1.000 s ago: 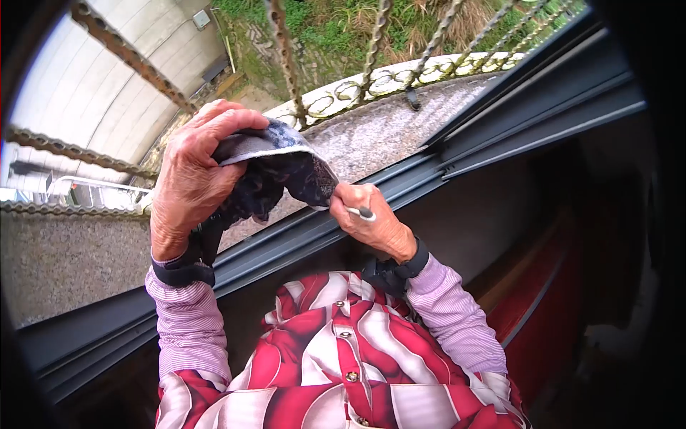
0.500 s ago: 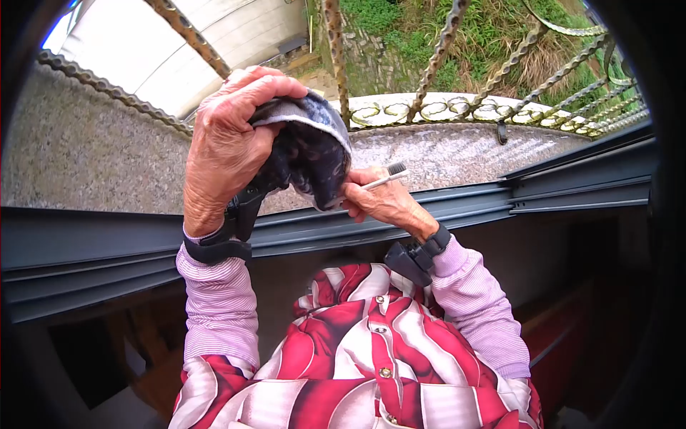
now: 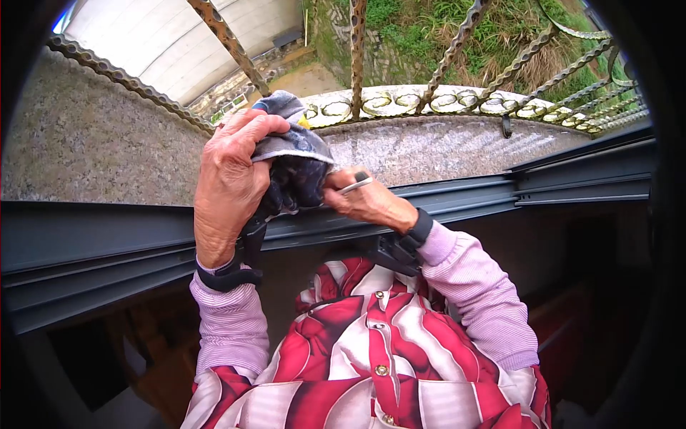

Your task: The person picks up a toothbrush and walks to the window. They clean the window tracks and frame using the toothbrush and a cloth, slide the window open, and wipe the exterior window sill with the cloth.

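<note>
My left hand is closed on a soft grey-blue patterned cloth item, which looks like a cap. Its opening has a pale rim and faces me, with dark folded fabric inside; a small yellow patch shows on its far side. The fingers of my right hand are closed round a thin white toothbrush, whose dark-bristled end points up to the right. Its other end is hidden by the fingers, which lie against the cloth's right edge.
Grey metal window rails run below my hands. Beyond lies a speckled stone ledge, edged by a twisted metal railing. Grass and a pale wall stand outside. Black devices are strapped at both wrists.
The cloth has tipped, showing more of its outer side and the yellow patch. My right hand has shifted left and turned, and the toothbrush now shows shorter. The view has shifted slightly.
</note>
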A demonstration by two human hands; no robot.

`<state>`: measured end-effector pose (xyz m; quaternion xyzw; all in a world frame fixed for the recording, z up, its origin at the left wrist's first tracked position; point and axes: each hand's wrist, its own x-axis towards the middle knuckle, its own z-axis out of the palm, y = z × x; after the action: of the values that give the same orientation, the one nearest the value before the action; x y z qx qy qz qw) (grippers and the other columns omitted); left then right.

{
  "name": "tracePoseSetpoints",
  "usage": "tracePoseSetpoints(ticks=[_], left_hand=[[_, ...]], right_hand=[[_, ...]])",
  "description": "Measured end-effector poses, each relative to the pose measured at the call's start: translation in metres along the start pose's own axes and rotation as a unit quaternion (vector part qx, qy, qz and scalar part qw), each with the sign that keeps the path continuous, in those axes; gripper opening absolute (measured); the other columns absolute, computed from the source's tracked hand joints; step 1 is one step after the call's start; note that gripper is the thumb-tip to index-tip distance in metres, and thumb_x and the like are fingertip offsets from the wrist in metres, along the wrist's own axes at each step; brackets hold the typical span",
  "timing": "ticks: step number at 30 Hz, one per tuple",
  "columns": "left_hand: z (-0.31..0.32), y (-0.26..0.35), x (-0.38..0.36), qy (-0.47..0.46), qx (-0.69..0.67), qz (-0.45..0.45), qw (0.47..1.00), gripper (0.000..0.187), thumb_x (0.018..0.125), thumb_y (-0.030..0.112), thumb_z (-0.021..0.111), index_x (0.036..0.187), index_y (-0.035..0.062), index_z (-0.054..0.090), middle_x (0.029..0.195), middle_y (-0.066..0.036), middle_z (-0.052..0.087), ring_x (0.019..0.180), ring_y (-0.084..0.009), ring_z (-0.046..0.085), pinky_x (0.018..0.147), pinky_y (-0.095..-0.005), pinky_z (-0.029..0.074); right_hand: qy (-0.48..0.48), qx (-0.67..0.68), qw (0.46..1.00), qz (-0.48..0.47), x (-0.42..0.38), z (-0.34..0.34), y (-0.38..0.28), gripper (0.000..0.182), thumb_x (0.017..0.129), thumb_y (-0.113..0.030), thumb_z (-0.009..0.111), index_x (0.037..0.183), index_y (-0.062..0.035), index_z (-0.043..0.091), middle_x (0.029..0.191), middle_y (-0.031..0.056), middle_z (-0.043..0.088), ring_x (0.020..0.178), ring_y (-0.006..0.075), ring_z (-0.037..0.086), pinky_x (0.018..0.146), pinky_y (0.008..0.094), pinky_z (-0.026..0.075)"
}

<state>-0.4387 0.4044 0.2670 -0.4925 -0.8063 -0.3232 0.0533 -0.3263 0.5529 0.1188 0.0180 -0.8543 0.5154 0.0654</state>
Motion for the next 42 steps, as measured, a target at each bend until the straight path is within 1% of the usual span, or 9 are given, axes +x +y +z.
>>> tracePoseSetpoints(ticks=[3, 9, 11, 16, 24, 29, 38, 41, 42], left_hand=[[0.016, -0.006, 0.008, -0.015, -0.014, 0.010, 1.000, 0.033, 0.064, -0.010, 0.056, 0.094, 0.0025, 0.065, 0.097, -0.014, 0.065, 0.098, -0.0309, 0.062, 0.087, -0.0342, 0.047], [0.044, -0.007, 0.025, 0.017, -0.015, 0.098, 0.995, 0.031, 0.065, -0.009, 0.056, 0.093, 0.0045, 0.063, 0.092, -0.013, 0.062, 0.091, -0.0335, 0.058, 0.081, -0.0382, 0.046], [0.044, 0.003, 0.032, 0.029, -0.059, 0.110, 0.992, 0.030, 0.066, -0.007, 0.057, 0.093, 0.0050, 0.063, 0.092, -0.013, 0.062, 0.091, -0.0335, 0.058, 0.082, -0.0386, 0.046], [0.084, 0.027, 0.040, -0.047, -0.130, 0.215, 0.967, 0.035, 0.064, -0.009, 0.056, 0.096, 0.0045, 0.064, 0.092, -0.010, 0.062, 0.092, -0.0305, 0.060, 0.084, -0.0354, 0.046], [0.115, 0.081, 0.056, -0.078, -0.229, 0.319, 0.916, 0.036, 0.069, 0.002, 0.068, 0.103, 0.0086, 0.061, 0.099, -0.009, 0.057, 0.095, -0.0295, 0.056, 0.081, -0.0377, 0.047], [0.159, 0.051, 0.028, -0.377, -0.107, 0.242, 0.888, 0.023, 0.075, 0.008, 0.068, 0.098, 0.0058, 0.061, 0.097, -0.012, 0.057, 0.093, -0.0326, 0.057, 0.078, -0.0413, 0.046], [0.147, 0.038, 0.014, -0.142, -0.246, 0.102, 0.953, 0.013, 0.078, 0.007, 0.070, 0.090, 0.0023, 0.069, 0.104, -0.011, 0.063, 0.093, -0.0241, 0.062, 0.082, -0.0319, 0.048], [0.125, 0.042, 0.030, -0.200, -0.437, -0.112, 0.870, 0.012, 0.090, 0.010, 0.064, 0.098, 0.0015, 0.068, 0.093, 0.001, 0.066, 0.087, -0.0066, 0.058, 0.078, -0.0227, 0.047], [0.121, 0.047, 0.037, -0.186, -0.463, -0.090, 0.862, 0.014, 0.092, 0.011, 0.062, 0.101, 0.0017, 0.067, 0.093, 0.002, 0.065, 0.085, -0.0052, 0.058, 0.077, -0.0216, 0.047]], right_hand=[[-0.014, -0.009, 0.993, 0.120, -0.023, -0.039, -0.004, 0.023, 0.086, -0.017, 0.053, 0.071, 0.0004, 0.055, 0.056, 0.0139, 0.048, 0.053, 0.0247, 0.056, 0.050, 0.0375, 0.042], [0.057, -0.262, 0.963, -0.034, -0.057, -0.065, -0.007, 0.013, 0.080, -0.012, 0.060, 0.073, -0.0016, 0.055, 0.062, 0.0182, 0.056, 0.061, 0.0351, 0.060, 0.056, 0.0439, 0.046], [-0.010, -0.383, 0.920, 0.083, -0.069, -0.079, -0.018, 0.014, 0.073, -0.012, 0.066, 0.073, -0.0020, 0.056, 0.069, 0.0186, 0.060, 0.071, 0.0372, 0.062, 0.063, 0.0466, 0.049], [0.054, -0.526, 0.839, 0.129, -0.113, -0.121, 0.003, 0.022, 0.069, -0.014, 0.069, 0.085, -0.0043, 0.058, 0.076, 0.0166, 0.059, 0.077, 0.0364, 0.060, 0.069, 0.0462, 0.048], [0.191, -0.525, 0.793, 0.244, -0.158, -0.187, -0.002, 0.016, 0.073, -0.015, 0.067, 0.076, -0.0022, 0.058, 0.073, 0.0198, 0.062, 0.072, 0.0397, 0.062, 0.064, 0.0473, 0.050], [0.311, -0.420, 0.805, 0.280, -0.180, -0.187, -0.015, 0.012, 0.081, -0.014, 0.058, 0.079, -0.0019, 0.057, 0.072, 0.0198, 0.060, 0.069, 0.0409, 0.061, 0.061, 0.0473, 0.048], [0.395, -0.396, 0.812, 0.166, -0.185, -0.174, -0.049, 0.020, 0.076, 0.001, 0.045, 0.087, 0.0039, 0.061, 0.092, 0.0160, 0.058, 0.087, 0.0328, 0.057, 0.081, 0.0403, 0.047], [0.420, -0.269, 0.856, 0.137, -0.167, -0.172, -0.071, 0.020, 0.074, 0.004, 0.046, 0.088, 0.0037, 0.061, 0.088, 0.0154, 0.060, 0.078, 0.0301, 0.060, 0.072, 0.0370, 0.050], [0.356, -0.221, 0.898, 0.139, -0.159, -0.165, -0.073, 0.019, 0.075, 0.003, 0.048, 0.088, 0.0033, 0.061, 0.086, 0.0156, 0.060, 0.075, 0.0301, 0.061, 0.070, 0.0369, 0.050]])
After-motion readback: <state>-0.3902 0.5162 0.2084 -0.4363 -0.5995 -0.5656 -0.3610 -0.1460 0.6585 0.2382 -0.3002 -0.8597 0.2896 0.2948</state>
